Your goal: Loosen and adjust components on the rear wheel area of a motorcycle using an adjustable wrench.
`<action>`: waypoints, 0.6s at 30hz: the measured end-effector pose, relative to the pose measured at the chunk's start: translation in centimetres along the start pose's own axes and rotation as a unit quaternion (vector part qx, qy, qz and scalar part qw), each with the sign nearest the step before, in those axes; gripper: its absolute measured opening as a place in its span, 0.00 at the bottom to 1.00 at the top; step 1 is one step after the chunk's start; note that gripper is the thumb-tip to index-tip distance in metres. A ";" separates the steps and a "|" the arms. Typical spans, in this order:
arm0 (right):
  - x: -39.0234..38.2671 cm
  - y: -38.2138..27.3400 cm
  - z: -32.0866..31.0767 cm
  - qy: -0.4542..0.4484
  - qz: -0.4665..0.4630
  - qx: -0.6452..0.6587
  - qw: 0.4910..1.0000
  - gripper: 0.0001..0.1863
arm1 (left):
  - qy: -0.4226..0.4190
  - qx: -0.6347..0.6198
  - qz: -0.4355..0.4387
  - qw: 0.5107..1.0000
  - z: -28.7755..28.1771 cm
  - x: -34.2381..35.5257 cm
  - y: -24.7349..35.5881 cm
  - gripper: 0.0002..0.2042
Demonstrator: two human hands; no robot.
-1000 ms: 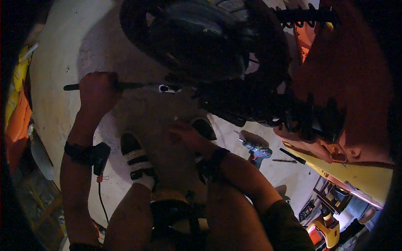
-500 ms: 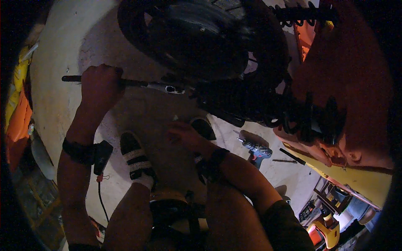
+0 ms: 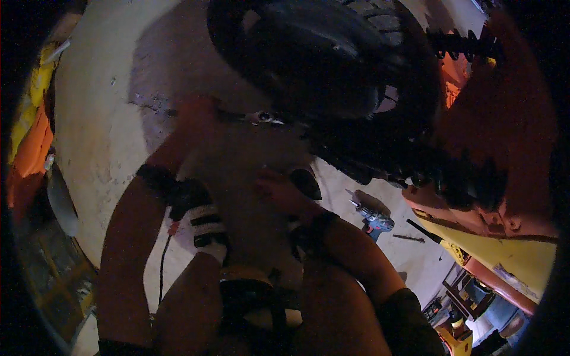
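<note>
Slightly blurred, my left hand (image 3: 196, 118) grips a long dark bar tool (image 3: 237, 115). Its pale metal end (image 3: 268, 118) lies beside dark parts below the black wheel (image 3: 314, 56); shadow hides whether they touch. My right hand (image 3: 276, 188) hangs between my shoes, holding nothing visible, fingers loosely curled and apart. To its right a black coil-spring assembly (image 3: 469, 184) runs along the red-orange body (image 3: 499, 118). A cordless drill (image 3: 374, 216) lies on the pale floor (image 3: 344, 178).
Yellow and orange panels (image 3: 32, 142) stand at the far left. A yellow panel (image 3: 504, 261) runs along the right. Thin dark rods (image 3: 409, 237) lie near the drill. Items with a blue container (image 3: 499, 314) sit at lower right. A cable (image 3: 163, 267) hangs from my left forearm device.
My left hand has shifted right and slightly up with the bar. The whole view has shifted, the wheel now appearing farther right. My right hand stays between my shoes.
</note>
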State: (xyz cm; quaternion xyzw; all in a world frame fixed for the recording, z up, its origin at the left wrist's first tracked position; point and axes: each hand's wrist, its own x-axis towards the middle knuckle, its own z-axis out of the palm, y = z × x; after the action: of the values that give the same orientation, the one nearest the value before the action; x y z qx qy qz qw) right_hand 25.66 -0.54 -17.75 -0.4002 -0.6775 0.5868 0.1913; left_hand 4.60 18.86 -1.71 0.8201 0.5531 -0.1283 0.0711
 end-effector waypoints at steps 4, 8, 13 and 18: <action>0.0 1.0 -0.1 0.036 -0.075 -0.129 0.988 0.19 | -0.007 -0.205 -0.025 0.978 5.0 -0.1 2.1 0.16; 1.1 -0.2 0.2 0.093 -0.113 -0.091 0.985 0.18 | -0.023 -0.279 -0.052 0.959 8.0 -0.1 1.5 0.19; -0.5 2.7 0.0 0.064 0.122 0.338 0.931 0.18 | -0.027 -0.313 -0.025 0.949 6.2 1.0 3.7 0.21; 0.4 1.2 1.7 0.059 0.146 0.507 0.847 0.19 | 0.009 -0.297 -0.048 0.954 8.0 -0.7 2.0 0.23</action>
State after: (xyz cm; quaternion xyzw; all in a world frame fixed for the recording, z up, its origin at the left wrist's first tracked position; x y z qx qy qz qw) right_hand 24.56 -1.37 -19.37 -0.3755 -0.2069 0.8451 0.3194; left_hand 5.10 15.40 -9.17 0.7354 0.6057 0.0462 0.3003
